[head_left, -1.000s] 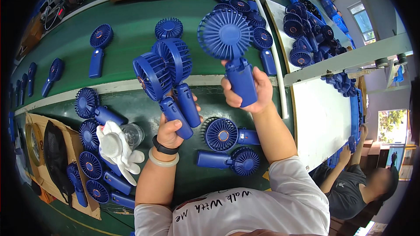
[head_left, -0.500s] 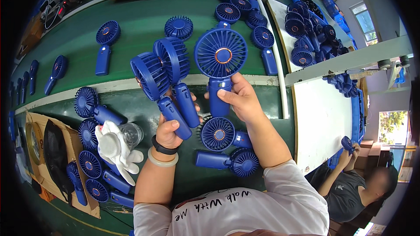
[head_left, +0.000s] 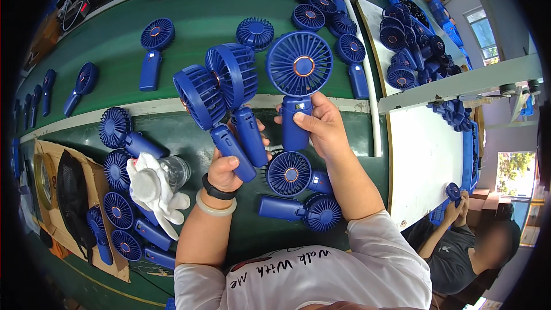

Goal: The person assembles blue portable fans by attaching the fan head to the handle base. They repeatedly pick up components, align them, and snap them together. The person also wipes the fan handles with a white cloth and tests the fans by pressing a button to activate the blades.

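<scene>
My left hand point(head_left: 225, 171) is closed around the handles of two blue handheld fans, a nearer one point(head_left: 201, 97) and a second one point(head_left: 232, 74) just right of it. Their caged heads point up and lean side by side. In my right hand point(head_left: 324, 126), thumb on the front of the handle, is another blue handheld fan point(head_left: 299, 64), upright with its grille facing me. A small display glows on that handle. Beneath my hands, two more fans, one facing up point(head_left: 290, 174) and one lying sideways point(head_left: 321, 212), rest on the green bench point(head_left: 229, 235).
Several fans lie along the green belt point(head_left: 195, 17), bunched by a white rail point(head_left: 367, 92). Left of me are a white glove point(head_left: 152, 186), a clear jar point(head_left: 177, 171), more fans and a cardboard tray point(head_left: 43, 149). A co-worker point(head_left: 459, 252) sits right, beyond a white table point(head_left: 425, 161).
Fans on the belt have shifted right, toward the bunch by the rail. The right-hand fan has moved slightly right, and its display now shows lit digits. Both hands keep their hold.
</scene>
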The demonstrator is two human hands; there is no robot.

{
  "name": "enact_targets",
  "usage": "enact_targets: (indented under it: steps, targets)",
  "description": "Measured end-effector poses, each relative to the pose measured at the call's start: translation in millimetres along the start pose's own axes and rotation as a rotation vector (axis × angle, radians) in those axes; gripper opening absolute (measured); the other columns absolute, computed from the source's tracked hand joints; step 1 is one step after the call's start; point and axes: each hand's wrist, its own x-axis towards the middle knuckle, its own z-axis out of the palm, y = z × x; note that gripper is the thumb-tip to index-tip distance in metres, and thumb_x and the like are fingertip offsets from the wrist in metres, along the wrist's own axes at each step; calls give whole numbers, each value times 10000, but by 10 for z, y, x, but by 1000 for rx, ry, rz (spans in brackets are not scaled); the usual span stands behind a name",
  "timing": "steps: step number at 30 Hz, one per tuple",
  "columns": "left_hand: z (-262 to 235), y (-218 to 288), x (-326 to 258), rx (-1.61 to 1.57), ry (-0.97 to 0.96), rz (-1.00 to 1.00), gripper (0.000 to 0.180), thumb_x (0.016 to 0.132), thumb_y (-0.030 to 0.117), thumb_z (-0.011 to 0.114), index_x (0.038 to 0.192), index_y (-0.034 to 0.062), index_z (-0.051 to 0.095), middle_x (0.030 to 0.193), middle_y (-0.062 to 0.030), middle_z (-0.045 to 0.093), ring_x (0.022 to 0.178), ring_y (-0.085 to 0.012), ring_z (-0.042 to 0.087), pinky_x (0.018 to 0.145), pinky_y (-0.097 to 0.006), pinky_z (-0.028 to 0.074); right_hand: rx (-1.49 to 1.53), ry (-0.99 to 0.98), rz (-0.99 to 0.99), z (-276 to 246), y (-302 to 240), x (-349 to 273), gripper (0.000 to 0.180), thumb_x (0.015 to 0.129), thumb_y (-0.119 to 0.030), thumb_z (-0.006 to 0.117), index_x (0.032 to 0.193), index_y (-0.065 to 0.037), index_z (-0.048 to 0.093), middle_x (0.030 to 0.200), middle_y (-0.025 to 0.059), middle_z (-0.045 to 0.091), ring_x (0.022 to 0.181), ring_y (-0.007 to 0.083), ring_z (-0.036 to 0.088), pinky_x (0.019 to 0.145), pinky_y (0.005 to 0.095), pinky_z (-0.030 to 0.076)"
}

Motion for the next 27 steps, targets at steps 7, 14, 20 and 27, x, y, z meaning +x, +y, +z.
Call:
enact_targets:
  steps: [7, 14, 20, 27]
  targets:
    - [-14, -12, 16, 4, -16, 3, 760, 650, 158, 692, 1310, 60, 326, 1234, -192, 434, 1068, -326, 536, 819, -473, 535, -31, 9, 16, -21, 25, 19, 420, 796, -45, 617, 1186, 1, 466, 1039, 161, 624, 911, 249, 641, 840, 362, 503]
    - [188, 7, 44, -32, 41, -65, 819, 651, 167, 689, 1356, 62, 286, 1277, -184, 420, 1136, -332, 504, 846, -519, 513, -518, 43, -126, 130, 90, -79, 457, 848, -78, 592, 1249, 28, 400, 1086, 148, 548, 958, 200, 585, 809, 327, 495]
    - [49, 69, 10, -167, -128, -106, 740, 679, 105, 657, 1332, 21, 322, 1243, -169, 487, 1039, -306, 579, 875, -460, 502, -782, -258, -363, -2, 102, -49, 819, 770, -229, 697, 1388, 12, 216, 1199, 181, 404, 1139, 306, 427, 964, 353, 368]
    - [565, -101, -77, 1135, -70, -50, 894, 700, 51, 710, 1395, -11, 151, 1353, -201, 360, 1211, -274, 427, 994, -386, 372, -250, -166, 35, 302, 29, -269, 938, 596, -216, 811, 1348, 11, 299, 1244, 135, 473, 1118, 223, 491, 958, 368, 401]
